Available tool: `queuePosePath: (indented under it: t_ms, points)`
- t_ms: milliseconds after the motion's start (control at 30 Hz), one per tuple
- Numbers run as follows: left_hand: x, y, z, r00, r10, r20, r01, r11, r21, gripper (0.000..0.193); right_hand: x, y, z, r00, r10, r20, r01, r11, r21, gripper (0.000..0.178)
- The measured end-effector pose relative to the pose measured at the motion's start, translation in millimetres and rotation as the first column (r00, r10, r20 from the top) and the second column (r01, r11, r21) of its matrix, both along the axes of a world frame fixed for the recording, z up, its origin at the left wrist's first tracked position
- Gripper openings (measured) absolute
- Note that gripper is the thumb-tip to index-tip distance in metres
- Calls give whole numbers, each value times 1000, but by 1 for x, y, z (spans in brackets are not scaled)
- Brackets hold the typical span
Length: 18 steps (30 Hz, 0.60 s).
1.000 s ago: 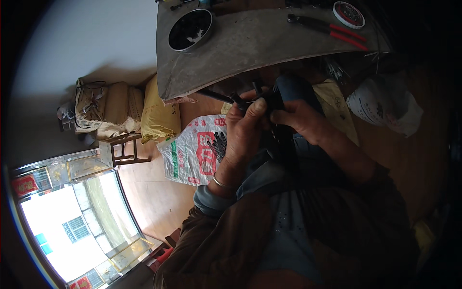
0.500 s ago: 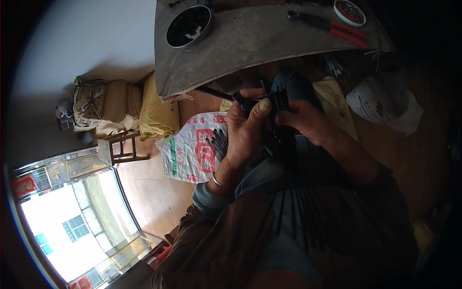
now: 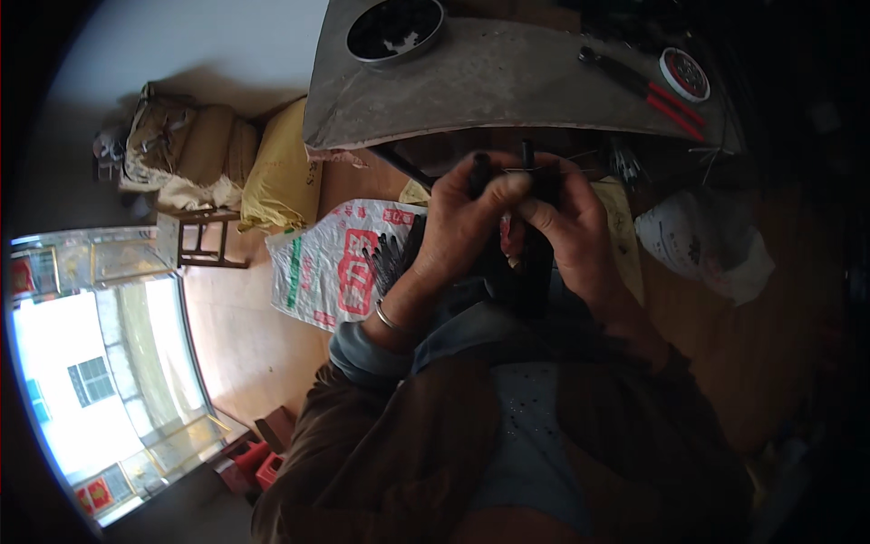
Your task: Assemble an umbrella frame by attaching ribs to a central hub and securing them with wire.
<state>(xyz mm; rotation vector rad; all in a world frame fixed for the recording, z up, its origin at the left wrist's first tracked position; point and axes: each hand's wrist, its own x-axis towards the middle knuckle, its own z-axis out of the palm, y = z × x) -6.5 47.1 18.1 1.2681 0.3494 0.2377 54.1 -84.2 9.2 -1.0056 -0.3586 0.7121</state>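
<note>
While both hands work just short of the table (image 3: 489, 86), it looks like close finger work on a dark tube (image 3: 479, 177); next move seems to call for a steady left hold and a fine touch from the right. Left hand (image 3: 453, 222) is curled closed around the tube, one end poking out past the fist. Right hand (image 3: 580, 227) is bent in just beside it, thumb near the left thumb; shadow hides its fingertips, so I can't tell whether it grips anything. Tube sits left of the right hand, on the person's side of the table's near edge. Floor, short of the table's left part: black sticks (image 3: 390, 258) on a white sack (image 3: 313, 258). Short of its right end: plastic bag (image 3: 702, 249). On the table's right: pliers (image 3: 630, 80), dish (image 3: 666, 68). On its left: bowl (image 3: 390, 62) of black bits (image 3: 390, 27).
</note>
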Motion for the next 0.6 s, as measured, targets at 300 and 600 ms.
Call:
queuePosePath:
  t_ms: [300, 600]
  points:
    - [51, 44, 6, 873, -348, 341, 473, 772, -424, 43, -2, 6, -3, 996, 63, 59, -55, 990, -129, 26]
    - [45, 39, 6, 933, -337, 126, 358, 906, -225, 42, -7, 7, 7, 999, -3, 39, 8, 990, -139, 19]
